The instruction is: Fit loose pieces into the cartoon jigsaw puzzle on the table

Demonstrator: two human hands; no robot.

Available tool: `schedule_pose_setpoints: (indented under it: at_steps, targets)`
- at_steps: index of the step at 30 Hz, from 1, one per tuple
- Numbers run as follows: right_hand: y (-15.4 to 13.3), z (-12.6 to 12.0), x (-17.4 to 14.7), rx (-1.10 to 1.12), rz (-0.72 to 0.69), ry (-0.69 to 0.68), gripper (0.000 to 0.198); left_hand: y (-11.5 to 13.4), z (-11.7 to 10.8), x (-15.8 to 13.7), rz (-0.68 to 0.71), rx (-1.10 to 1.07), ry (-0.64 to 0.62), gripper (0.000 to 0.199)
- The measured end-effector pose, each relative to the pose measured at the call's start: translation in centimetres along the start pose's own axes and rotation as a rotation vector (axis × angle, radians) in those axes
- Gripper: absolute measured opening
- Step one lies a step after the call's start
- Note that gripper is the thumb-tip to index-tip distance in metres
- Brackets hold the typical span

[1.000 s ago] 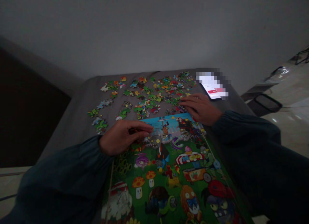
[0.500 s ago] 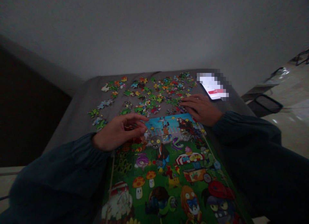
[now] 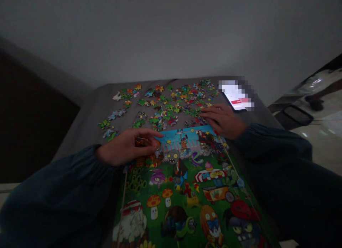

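Observation:
A printed puzzle board point(image 3: 179, 191) with cartoon plants and zombies lies in front of me, its blue top edge facing the wall. My left hand point(image 3: 130, 144) hovers at the board's upper left corner. Its fingers curve with a gap between thumb and forefinger, and I see no piece held there. My right hand point(image 3: 223, 120) rests by the upper right corner, fingers stretched out, tips at the loose jigsaw pieces point(image 3: 171, 109). Those pieces are scattered in colourful clusters beyond the board. Part of the board's left corner is hidden by my left hand.
A lit smartphone point(image 3: 236, 100) lies beyond my right hand, near the right edge of the grey cloth surface point(image 3: 88, 116). A pale wall point(image 3: 160, 38) rises behind it. On the right, a shiny floor point(image 3: 326, 120) and a person's leg and foot point(image 3: 317, 101) show.
My left hand has shifted slightly left, uncovering more of the board's corner. My right hand stays in place. At the far right, a person's leg and foot have come into view.

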State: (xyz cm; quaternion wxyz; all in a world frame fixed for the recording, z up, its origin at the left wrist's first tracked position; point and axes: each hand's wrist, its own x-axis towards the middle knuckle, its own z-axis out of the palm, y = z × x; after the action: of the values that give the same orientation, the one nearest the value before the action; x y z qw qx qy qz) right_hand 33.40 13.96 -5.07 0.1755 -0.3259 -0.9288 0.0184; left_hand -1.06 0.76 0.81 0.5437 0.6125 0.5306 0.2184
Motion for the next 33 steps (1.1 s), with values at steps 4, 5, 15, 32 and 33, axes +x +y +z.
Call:
schedule_pose_setpoints:
  at_steps: [4, 5, 15, 32, 33]
  targets:
    - [-0.2, 0.0, -0.1, -0.003, 0.011, 0.002, 0.037, -0.2, 0.0, 0.0, 0.013, 0.012, 0.002, 0.039]
    - [-0.2, 0.0, -0.1, -0.003, 0.013, 0.006, 0.037, -0.2, 0.1, 0.1, 0.017, 0.007, 0.001, 0.039]
    - [-0.1, 0.0, -0.1, -0.009, 0.008, -0.001, 0.038, -0.2, 2.4, 0.5, 0.084, -0.030, 0.004, 0.029]
    - [0.0, 0.2, -0.1, -0.008, 0.002, 0.009, 0.037, -0.5, 3.3, 0.5, 0.180, 0.221, 0.045, 0.025]
    - [0.0, 0.2, 0.0, -0.008, 0.003, 0.009, 0.037, -0.5, 3.1, 0.4, 0.199, 0.290, 0.058, 0.025]
